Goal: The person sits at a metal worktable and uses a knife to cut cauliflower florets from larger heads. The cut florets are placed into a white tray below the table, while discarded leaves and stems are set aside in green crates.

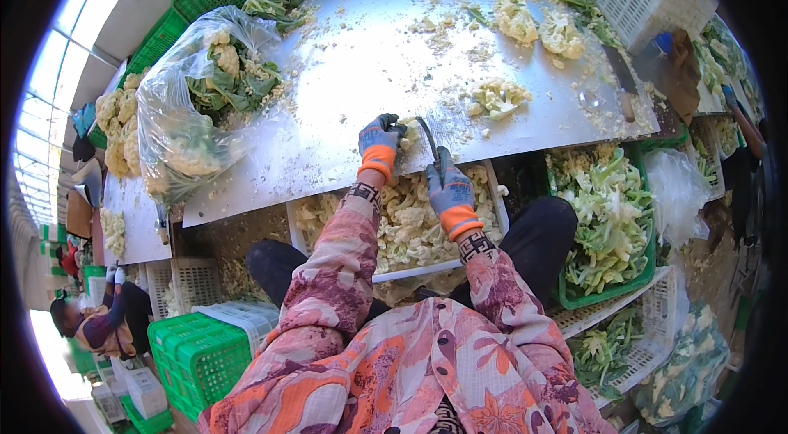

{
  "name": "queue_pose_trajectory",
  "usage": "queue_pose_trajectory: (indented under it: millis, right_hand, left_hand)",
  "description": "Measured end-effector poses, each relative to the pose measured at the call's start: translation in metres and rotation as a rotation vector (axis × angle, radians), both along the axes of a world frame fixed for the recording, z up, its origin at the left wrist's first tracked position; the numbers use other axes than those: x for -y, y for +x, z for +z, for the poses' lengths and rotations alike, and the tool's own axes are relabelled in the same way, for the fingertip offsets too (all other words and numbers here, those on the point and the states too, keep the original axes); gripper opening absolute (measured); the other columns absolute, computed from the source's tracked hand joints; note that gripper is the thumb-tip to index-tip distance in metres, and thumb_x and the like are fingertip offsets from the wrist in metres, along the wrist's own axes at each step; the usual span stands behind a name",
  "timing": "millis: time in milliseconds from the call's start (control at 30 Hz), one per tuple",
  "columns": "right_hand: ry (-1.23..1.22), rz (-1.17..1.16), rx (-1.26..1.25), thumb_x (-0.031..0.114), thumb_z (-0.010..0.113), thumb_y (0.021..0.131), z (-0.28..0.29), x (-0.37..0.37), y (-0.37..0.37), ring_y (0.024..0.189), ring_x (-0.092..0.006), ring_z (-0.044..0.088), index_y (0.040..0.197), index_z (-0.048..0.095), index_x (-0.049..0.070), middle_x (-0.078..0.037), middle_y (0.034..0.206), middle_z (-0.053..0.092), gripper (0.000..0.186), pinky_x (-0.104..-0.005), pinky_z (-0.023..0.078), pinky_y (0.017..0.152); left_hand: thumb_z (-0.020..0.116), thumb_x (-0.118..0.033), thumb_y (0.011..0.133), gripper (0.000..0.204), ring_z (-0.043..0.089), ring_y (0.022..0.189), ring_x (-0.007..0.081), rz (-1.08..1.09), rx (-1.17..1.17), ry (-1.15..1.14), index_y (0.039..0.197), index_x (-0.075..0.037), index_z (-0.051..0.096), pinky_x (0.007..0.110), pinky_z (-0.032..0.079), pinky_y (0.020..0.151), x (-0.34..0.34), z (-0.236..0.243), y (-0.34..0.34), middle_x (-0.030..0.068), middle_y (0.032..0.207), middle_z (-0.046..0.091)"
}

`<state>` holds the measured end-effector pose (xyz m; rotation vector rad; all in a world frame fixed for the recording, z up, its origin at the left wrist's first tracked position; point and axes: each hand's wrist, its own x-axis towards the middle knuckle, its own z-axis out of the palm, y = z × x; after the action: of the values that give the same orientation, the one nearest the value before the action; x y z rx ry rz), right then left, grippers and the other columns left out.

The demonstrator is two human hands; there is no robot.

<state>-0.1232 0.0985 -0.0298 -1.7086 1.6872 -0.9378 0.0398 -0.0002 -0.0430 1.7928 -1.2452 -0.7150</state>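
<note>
At the near edge of the metal table [328,81], my gloved left hand [379,143] is closed on a small cauliflower piece [409,131]. My gloved right hand [448,188] grips a knife [427,136], its dark blade up beside that piece. Below my hands, between my knees, a white crate [435,270] holds many cut florets [423,230]. A larger pale cauliflower piece [499,98] lies on the table to the right, and further back are more pieces [561,36].
A bagged cauliflower heap [193,147] sits left. Another knife [625,93] lies right. A green crate of leaves [562,286] stands by my right knee, stacked green crates [193,360] lower left. A co-worker [107,327] is at far left, another person's arm [743,118] at far right.
</note>
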Motion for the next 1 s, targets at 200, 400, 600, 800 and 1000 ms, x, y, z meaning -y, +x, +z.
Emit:
queue_pose_trajectory:
  millis: [200, 400, 600, 800, 1000]
  right_hand:
    - [0.021, 0.071, -0.017, 0.028, 0.052, 0.091, 0.002, 0.011, 0.004, 0.087, -0.036, 0.063, 0.131, 0.047, 0.01, -0.016, 0.098, 0.066, 0.044, -0.041, 0.049, 0.077]
    - [0.14, 0.094, -0.192, 0.036, 0.046, 0.091, 0.008, 0.02, 0.016, 0.09, -0.0367, 0.063, 0.131, 0.045, 0.01, -0.019, 0.102, 0.065, 0.048, -0.0456, 0.049, 0.078]
    - [0.296, 0.169, -0.294, 0.038, 0.043, 0.091, -0.003, 0.035, 0.027, 0.094, -0.0388, 0.062, 0.128, 0.046, 0.008, -0.021, 0.102, 0.065, 0.048, -0.0472, 0.048, 0.082]
    - [0.352, 0.18, -0.26, 0.036, 0.047, 0.088, -0.006, 0.033, 0.021, 0.093, -0.0391, 0.062, 0.129, 0.045, 0.008, -0.023, 0.101, 0.064, 0.049, -0.0467, 0.049, 0.082]
    - [0.4, 0.264, -0.161, 0.037, 0.051, 0.087, -0.005, -0.032, -0.015, 0.098, -0.0393, 0.06, 0.13, 0.046, 0.009, -0.023, 0.106, 0.063, 0.052, -0.0458, 0.047, 0.085]
  left_hand:
    - [0.069, -0.014, 0.077, 0.026, 0.067, 0.074, 0.0179, -0.013, -0.031, 0.103, 0.102, -0.006, 0.069, 0.029, 0.051, 0.071, -0.004, 0.012, -0.002, 0.0108, 0.088, 0.071]
    - [0.067, -0.012, 0.077, 0.023, 0.067, 0.074, 0.0182, -0.007, 0.032, -0.05, 0.1, -0.005, 0.069, 0.03, 0.051, 0.07, 0.0, -0.007, 0.005, 0.0114, 0.087, 0.071]
    - [0.063, -0.01, 0.079, 0.023, 0.067, 0.075, 0.0225, -0.01, -0.004, -0.142, 0.101, -0.002, 0.065, 0.032, 0.052, 0.073, 0.0, -0.014, 0.004, 0.0127, 0.084, 0.07]
    - [0.065, -0.041, 0.082, 0.042, 0.058, 0.102, 0.0321, -0.099, 0.438, -0.362, 0.112, -0.013, 0.062, 0.042, 0.047, 0.087, -0.027, 0.016, -0.029, 0.0126, 0.115, 0.06]
    - [0.063, -0.051, 0.08, 0.046, 0.055, 0.106, 0.0309, -0.353, 0.499, 0.125, 0.115, -0.021, 0.062, 0.042, 0.046, 0.089, -0.07, 0.034, -0.013, 0.0093, 0.114, 0.06]
